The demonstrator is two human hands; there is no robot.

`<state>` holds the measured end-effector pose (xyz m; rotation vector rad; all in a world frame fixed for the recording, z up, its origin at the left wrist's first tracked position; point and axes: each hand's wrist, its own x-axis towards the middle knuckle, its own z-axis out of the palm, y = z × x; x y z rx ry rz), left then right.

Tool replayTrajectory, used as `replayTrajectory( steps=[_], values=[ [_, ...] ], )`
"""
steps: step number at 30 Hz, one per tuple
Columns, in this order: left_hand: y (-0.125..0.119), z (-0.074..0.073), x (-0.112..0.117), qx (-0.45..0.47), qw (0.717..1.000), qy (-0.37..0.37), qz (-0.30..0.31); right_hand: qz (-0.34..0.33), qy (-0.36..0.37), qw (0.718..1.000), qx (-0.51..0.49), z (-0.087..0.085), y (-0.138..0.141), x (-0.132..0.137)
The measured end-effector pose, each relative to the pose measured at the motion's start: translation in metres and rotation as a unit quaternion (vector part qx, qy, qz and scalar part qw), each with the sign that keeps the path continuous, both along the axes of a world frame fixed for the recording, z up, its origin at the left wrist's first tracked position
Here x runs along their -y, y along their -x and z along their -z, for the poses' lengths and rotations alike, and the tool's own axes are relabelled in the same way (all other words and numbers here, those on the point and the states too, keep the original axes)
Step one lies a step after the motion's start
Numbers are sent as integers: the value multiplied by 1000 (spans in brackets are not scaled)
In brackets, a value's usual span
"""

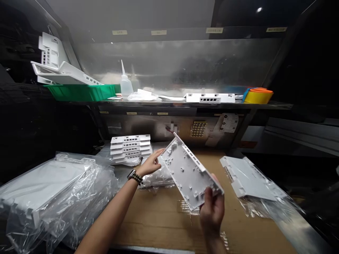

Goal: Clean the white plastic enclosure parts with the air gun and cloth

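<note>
My right hand (pixel 212 208) grips the lower right end of a white plastic housing panel (pixel 182 169), thumb on its inner face. The panel is tilted above the table, showing small moulded posts and clips inside and a row of slots along its upper long edge. At its left corner is my left hand (pixel 151 164), with the index finger stretched toward the short edge and the other fingers partly bent. Whether that fingertip presses on the panel is hard to see. A watch and a beaded bracelet are on the left wrist.
Stacked white housings (pixel 131 146) stand behind my left hand. Plastic-wrapped panels (pixel 47 183) lie at left, another white panel (pixel 251 178) at right. Brown cardboard (pixel 159 225) covers the table. The shelf above holds a green bin (pixel 82 92), squeeze bottle (pixel 126 84), housing (pixel 210 97) and yellow roll (pixel 258 97).
</note>
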<state>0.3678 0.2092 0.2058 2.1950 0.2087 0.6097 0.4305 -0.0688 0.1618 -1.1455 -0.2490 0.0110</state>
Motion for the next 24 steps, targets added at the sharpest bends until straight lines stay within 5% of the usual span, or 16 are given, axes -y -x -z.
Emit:
replayTrajectory(
  steps=[3,7,13,17,20,24],
  values=[
    [-8,-1,7,-7,1000,17,17,-5,54,992,115,14,21,10],
    [-11,-3,16,37,999,5,-9,-37,90,985,140,32,42,7],
    [6,-9,49,104,976,-155,-110,-2,113,981,160,38,58,5],
    [26,-6,89,84,961,-256,-58,25,138,985,99,30,47,15],
    [44,-5,121,53,953,-296,-35,67,85,994,-6,14,37,30],
    [55,-19,176,88,962,-258,30,91,10,996,-12,-8,41,54]
  ],
)
